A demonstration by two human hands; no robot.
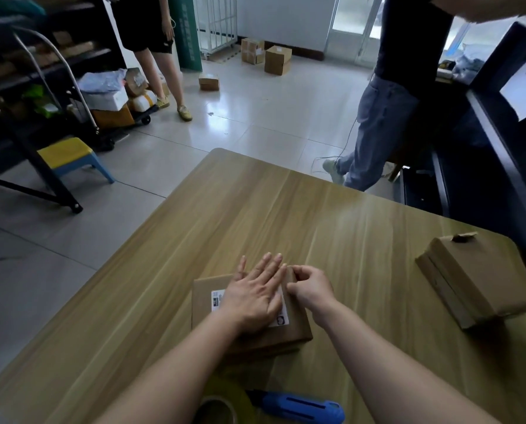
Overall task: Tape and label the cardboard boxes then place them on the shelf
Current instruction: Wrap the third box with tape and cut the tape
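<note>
Pressing a label onto the closed cardboard box, left hand lies flat while right hand pinches the label's edge.

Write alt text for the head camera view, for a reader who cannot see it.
A person's left hand presses flat on a white label atop a cardboard box on a table, while the right hand seems to pinch the label's edge. A second box lies further right; a tape roll and a blue tool sit nearest the camera.

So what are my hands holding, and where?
Left hand presses flat on the label; right hand seems to pinch the box at its far right edge.
</note>
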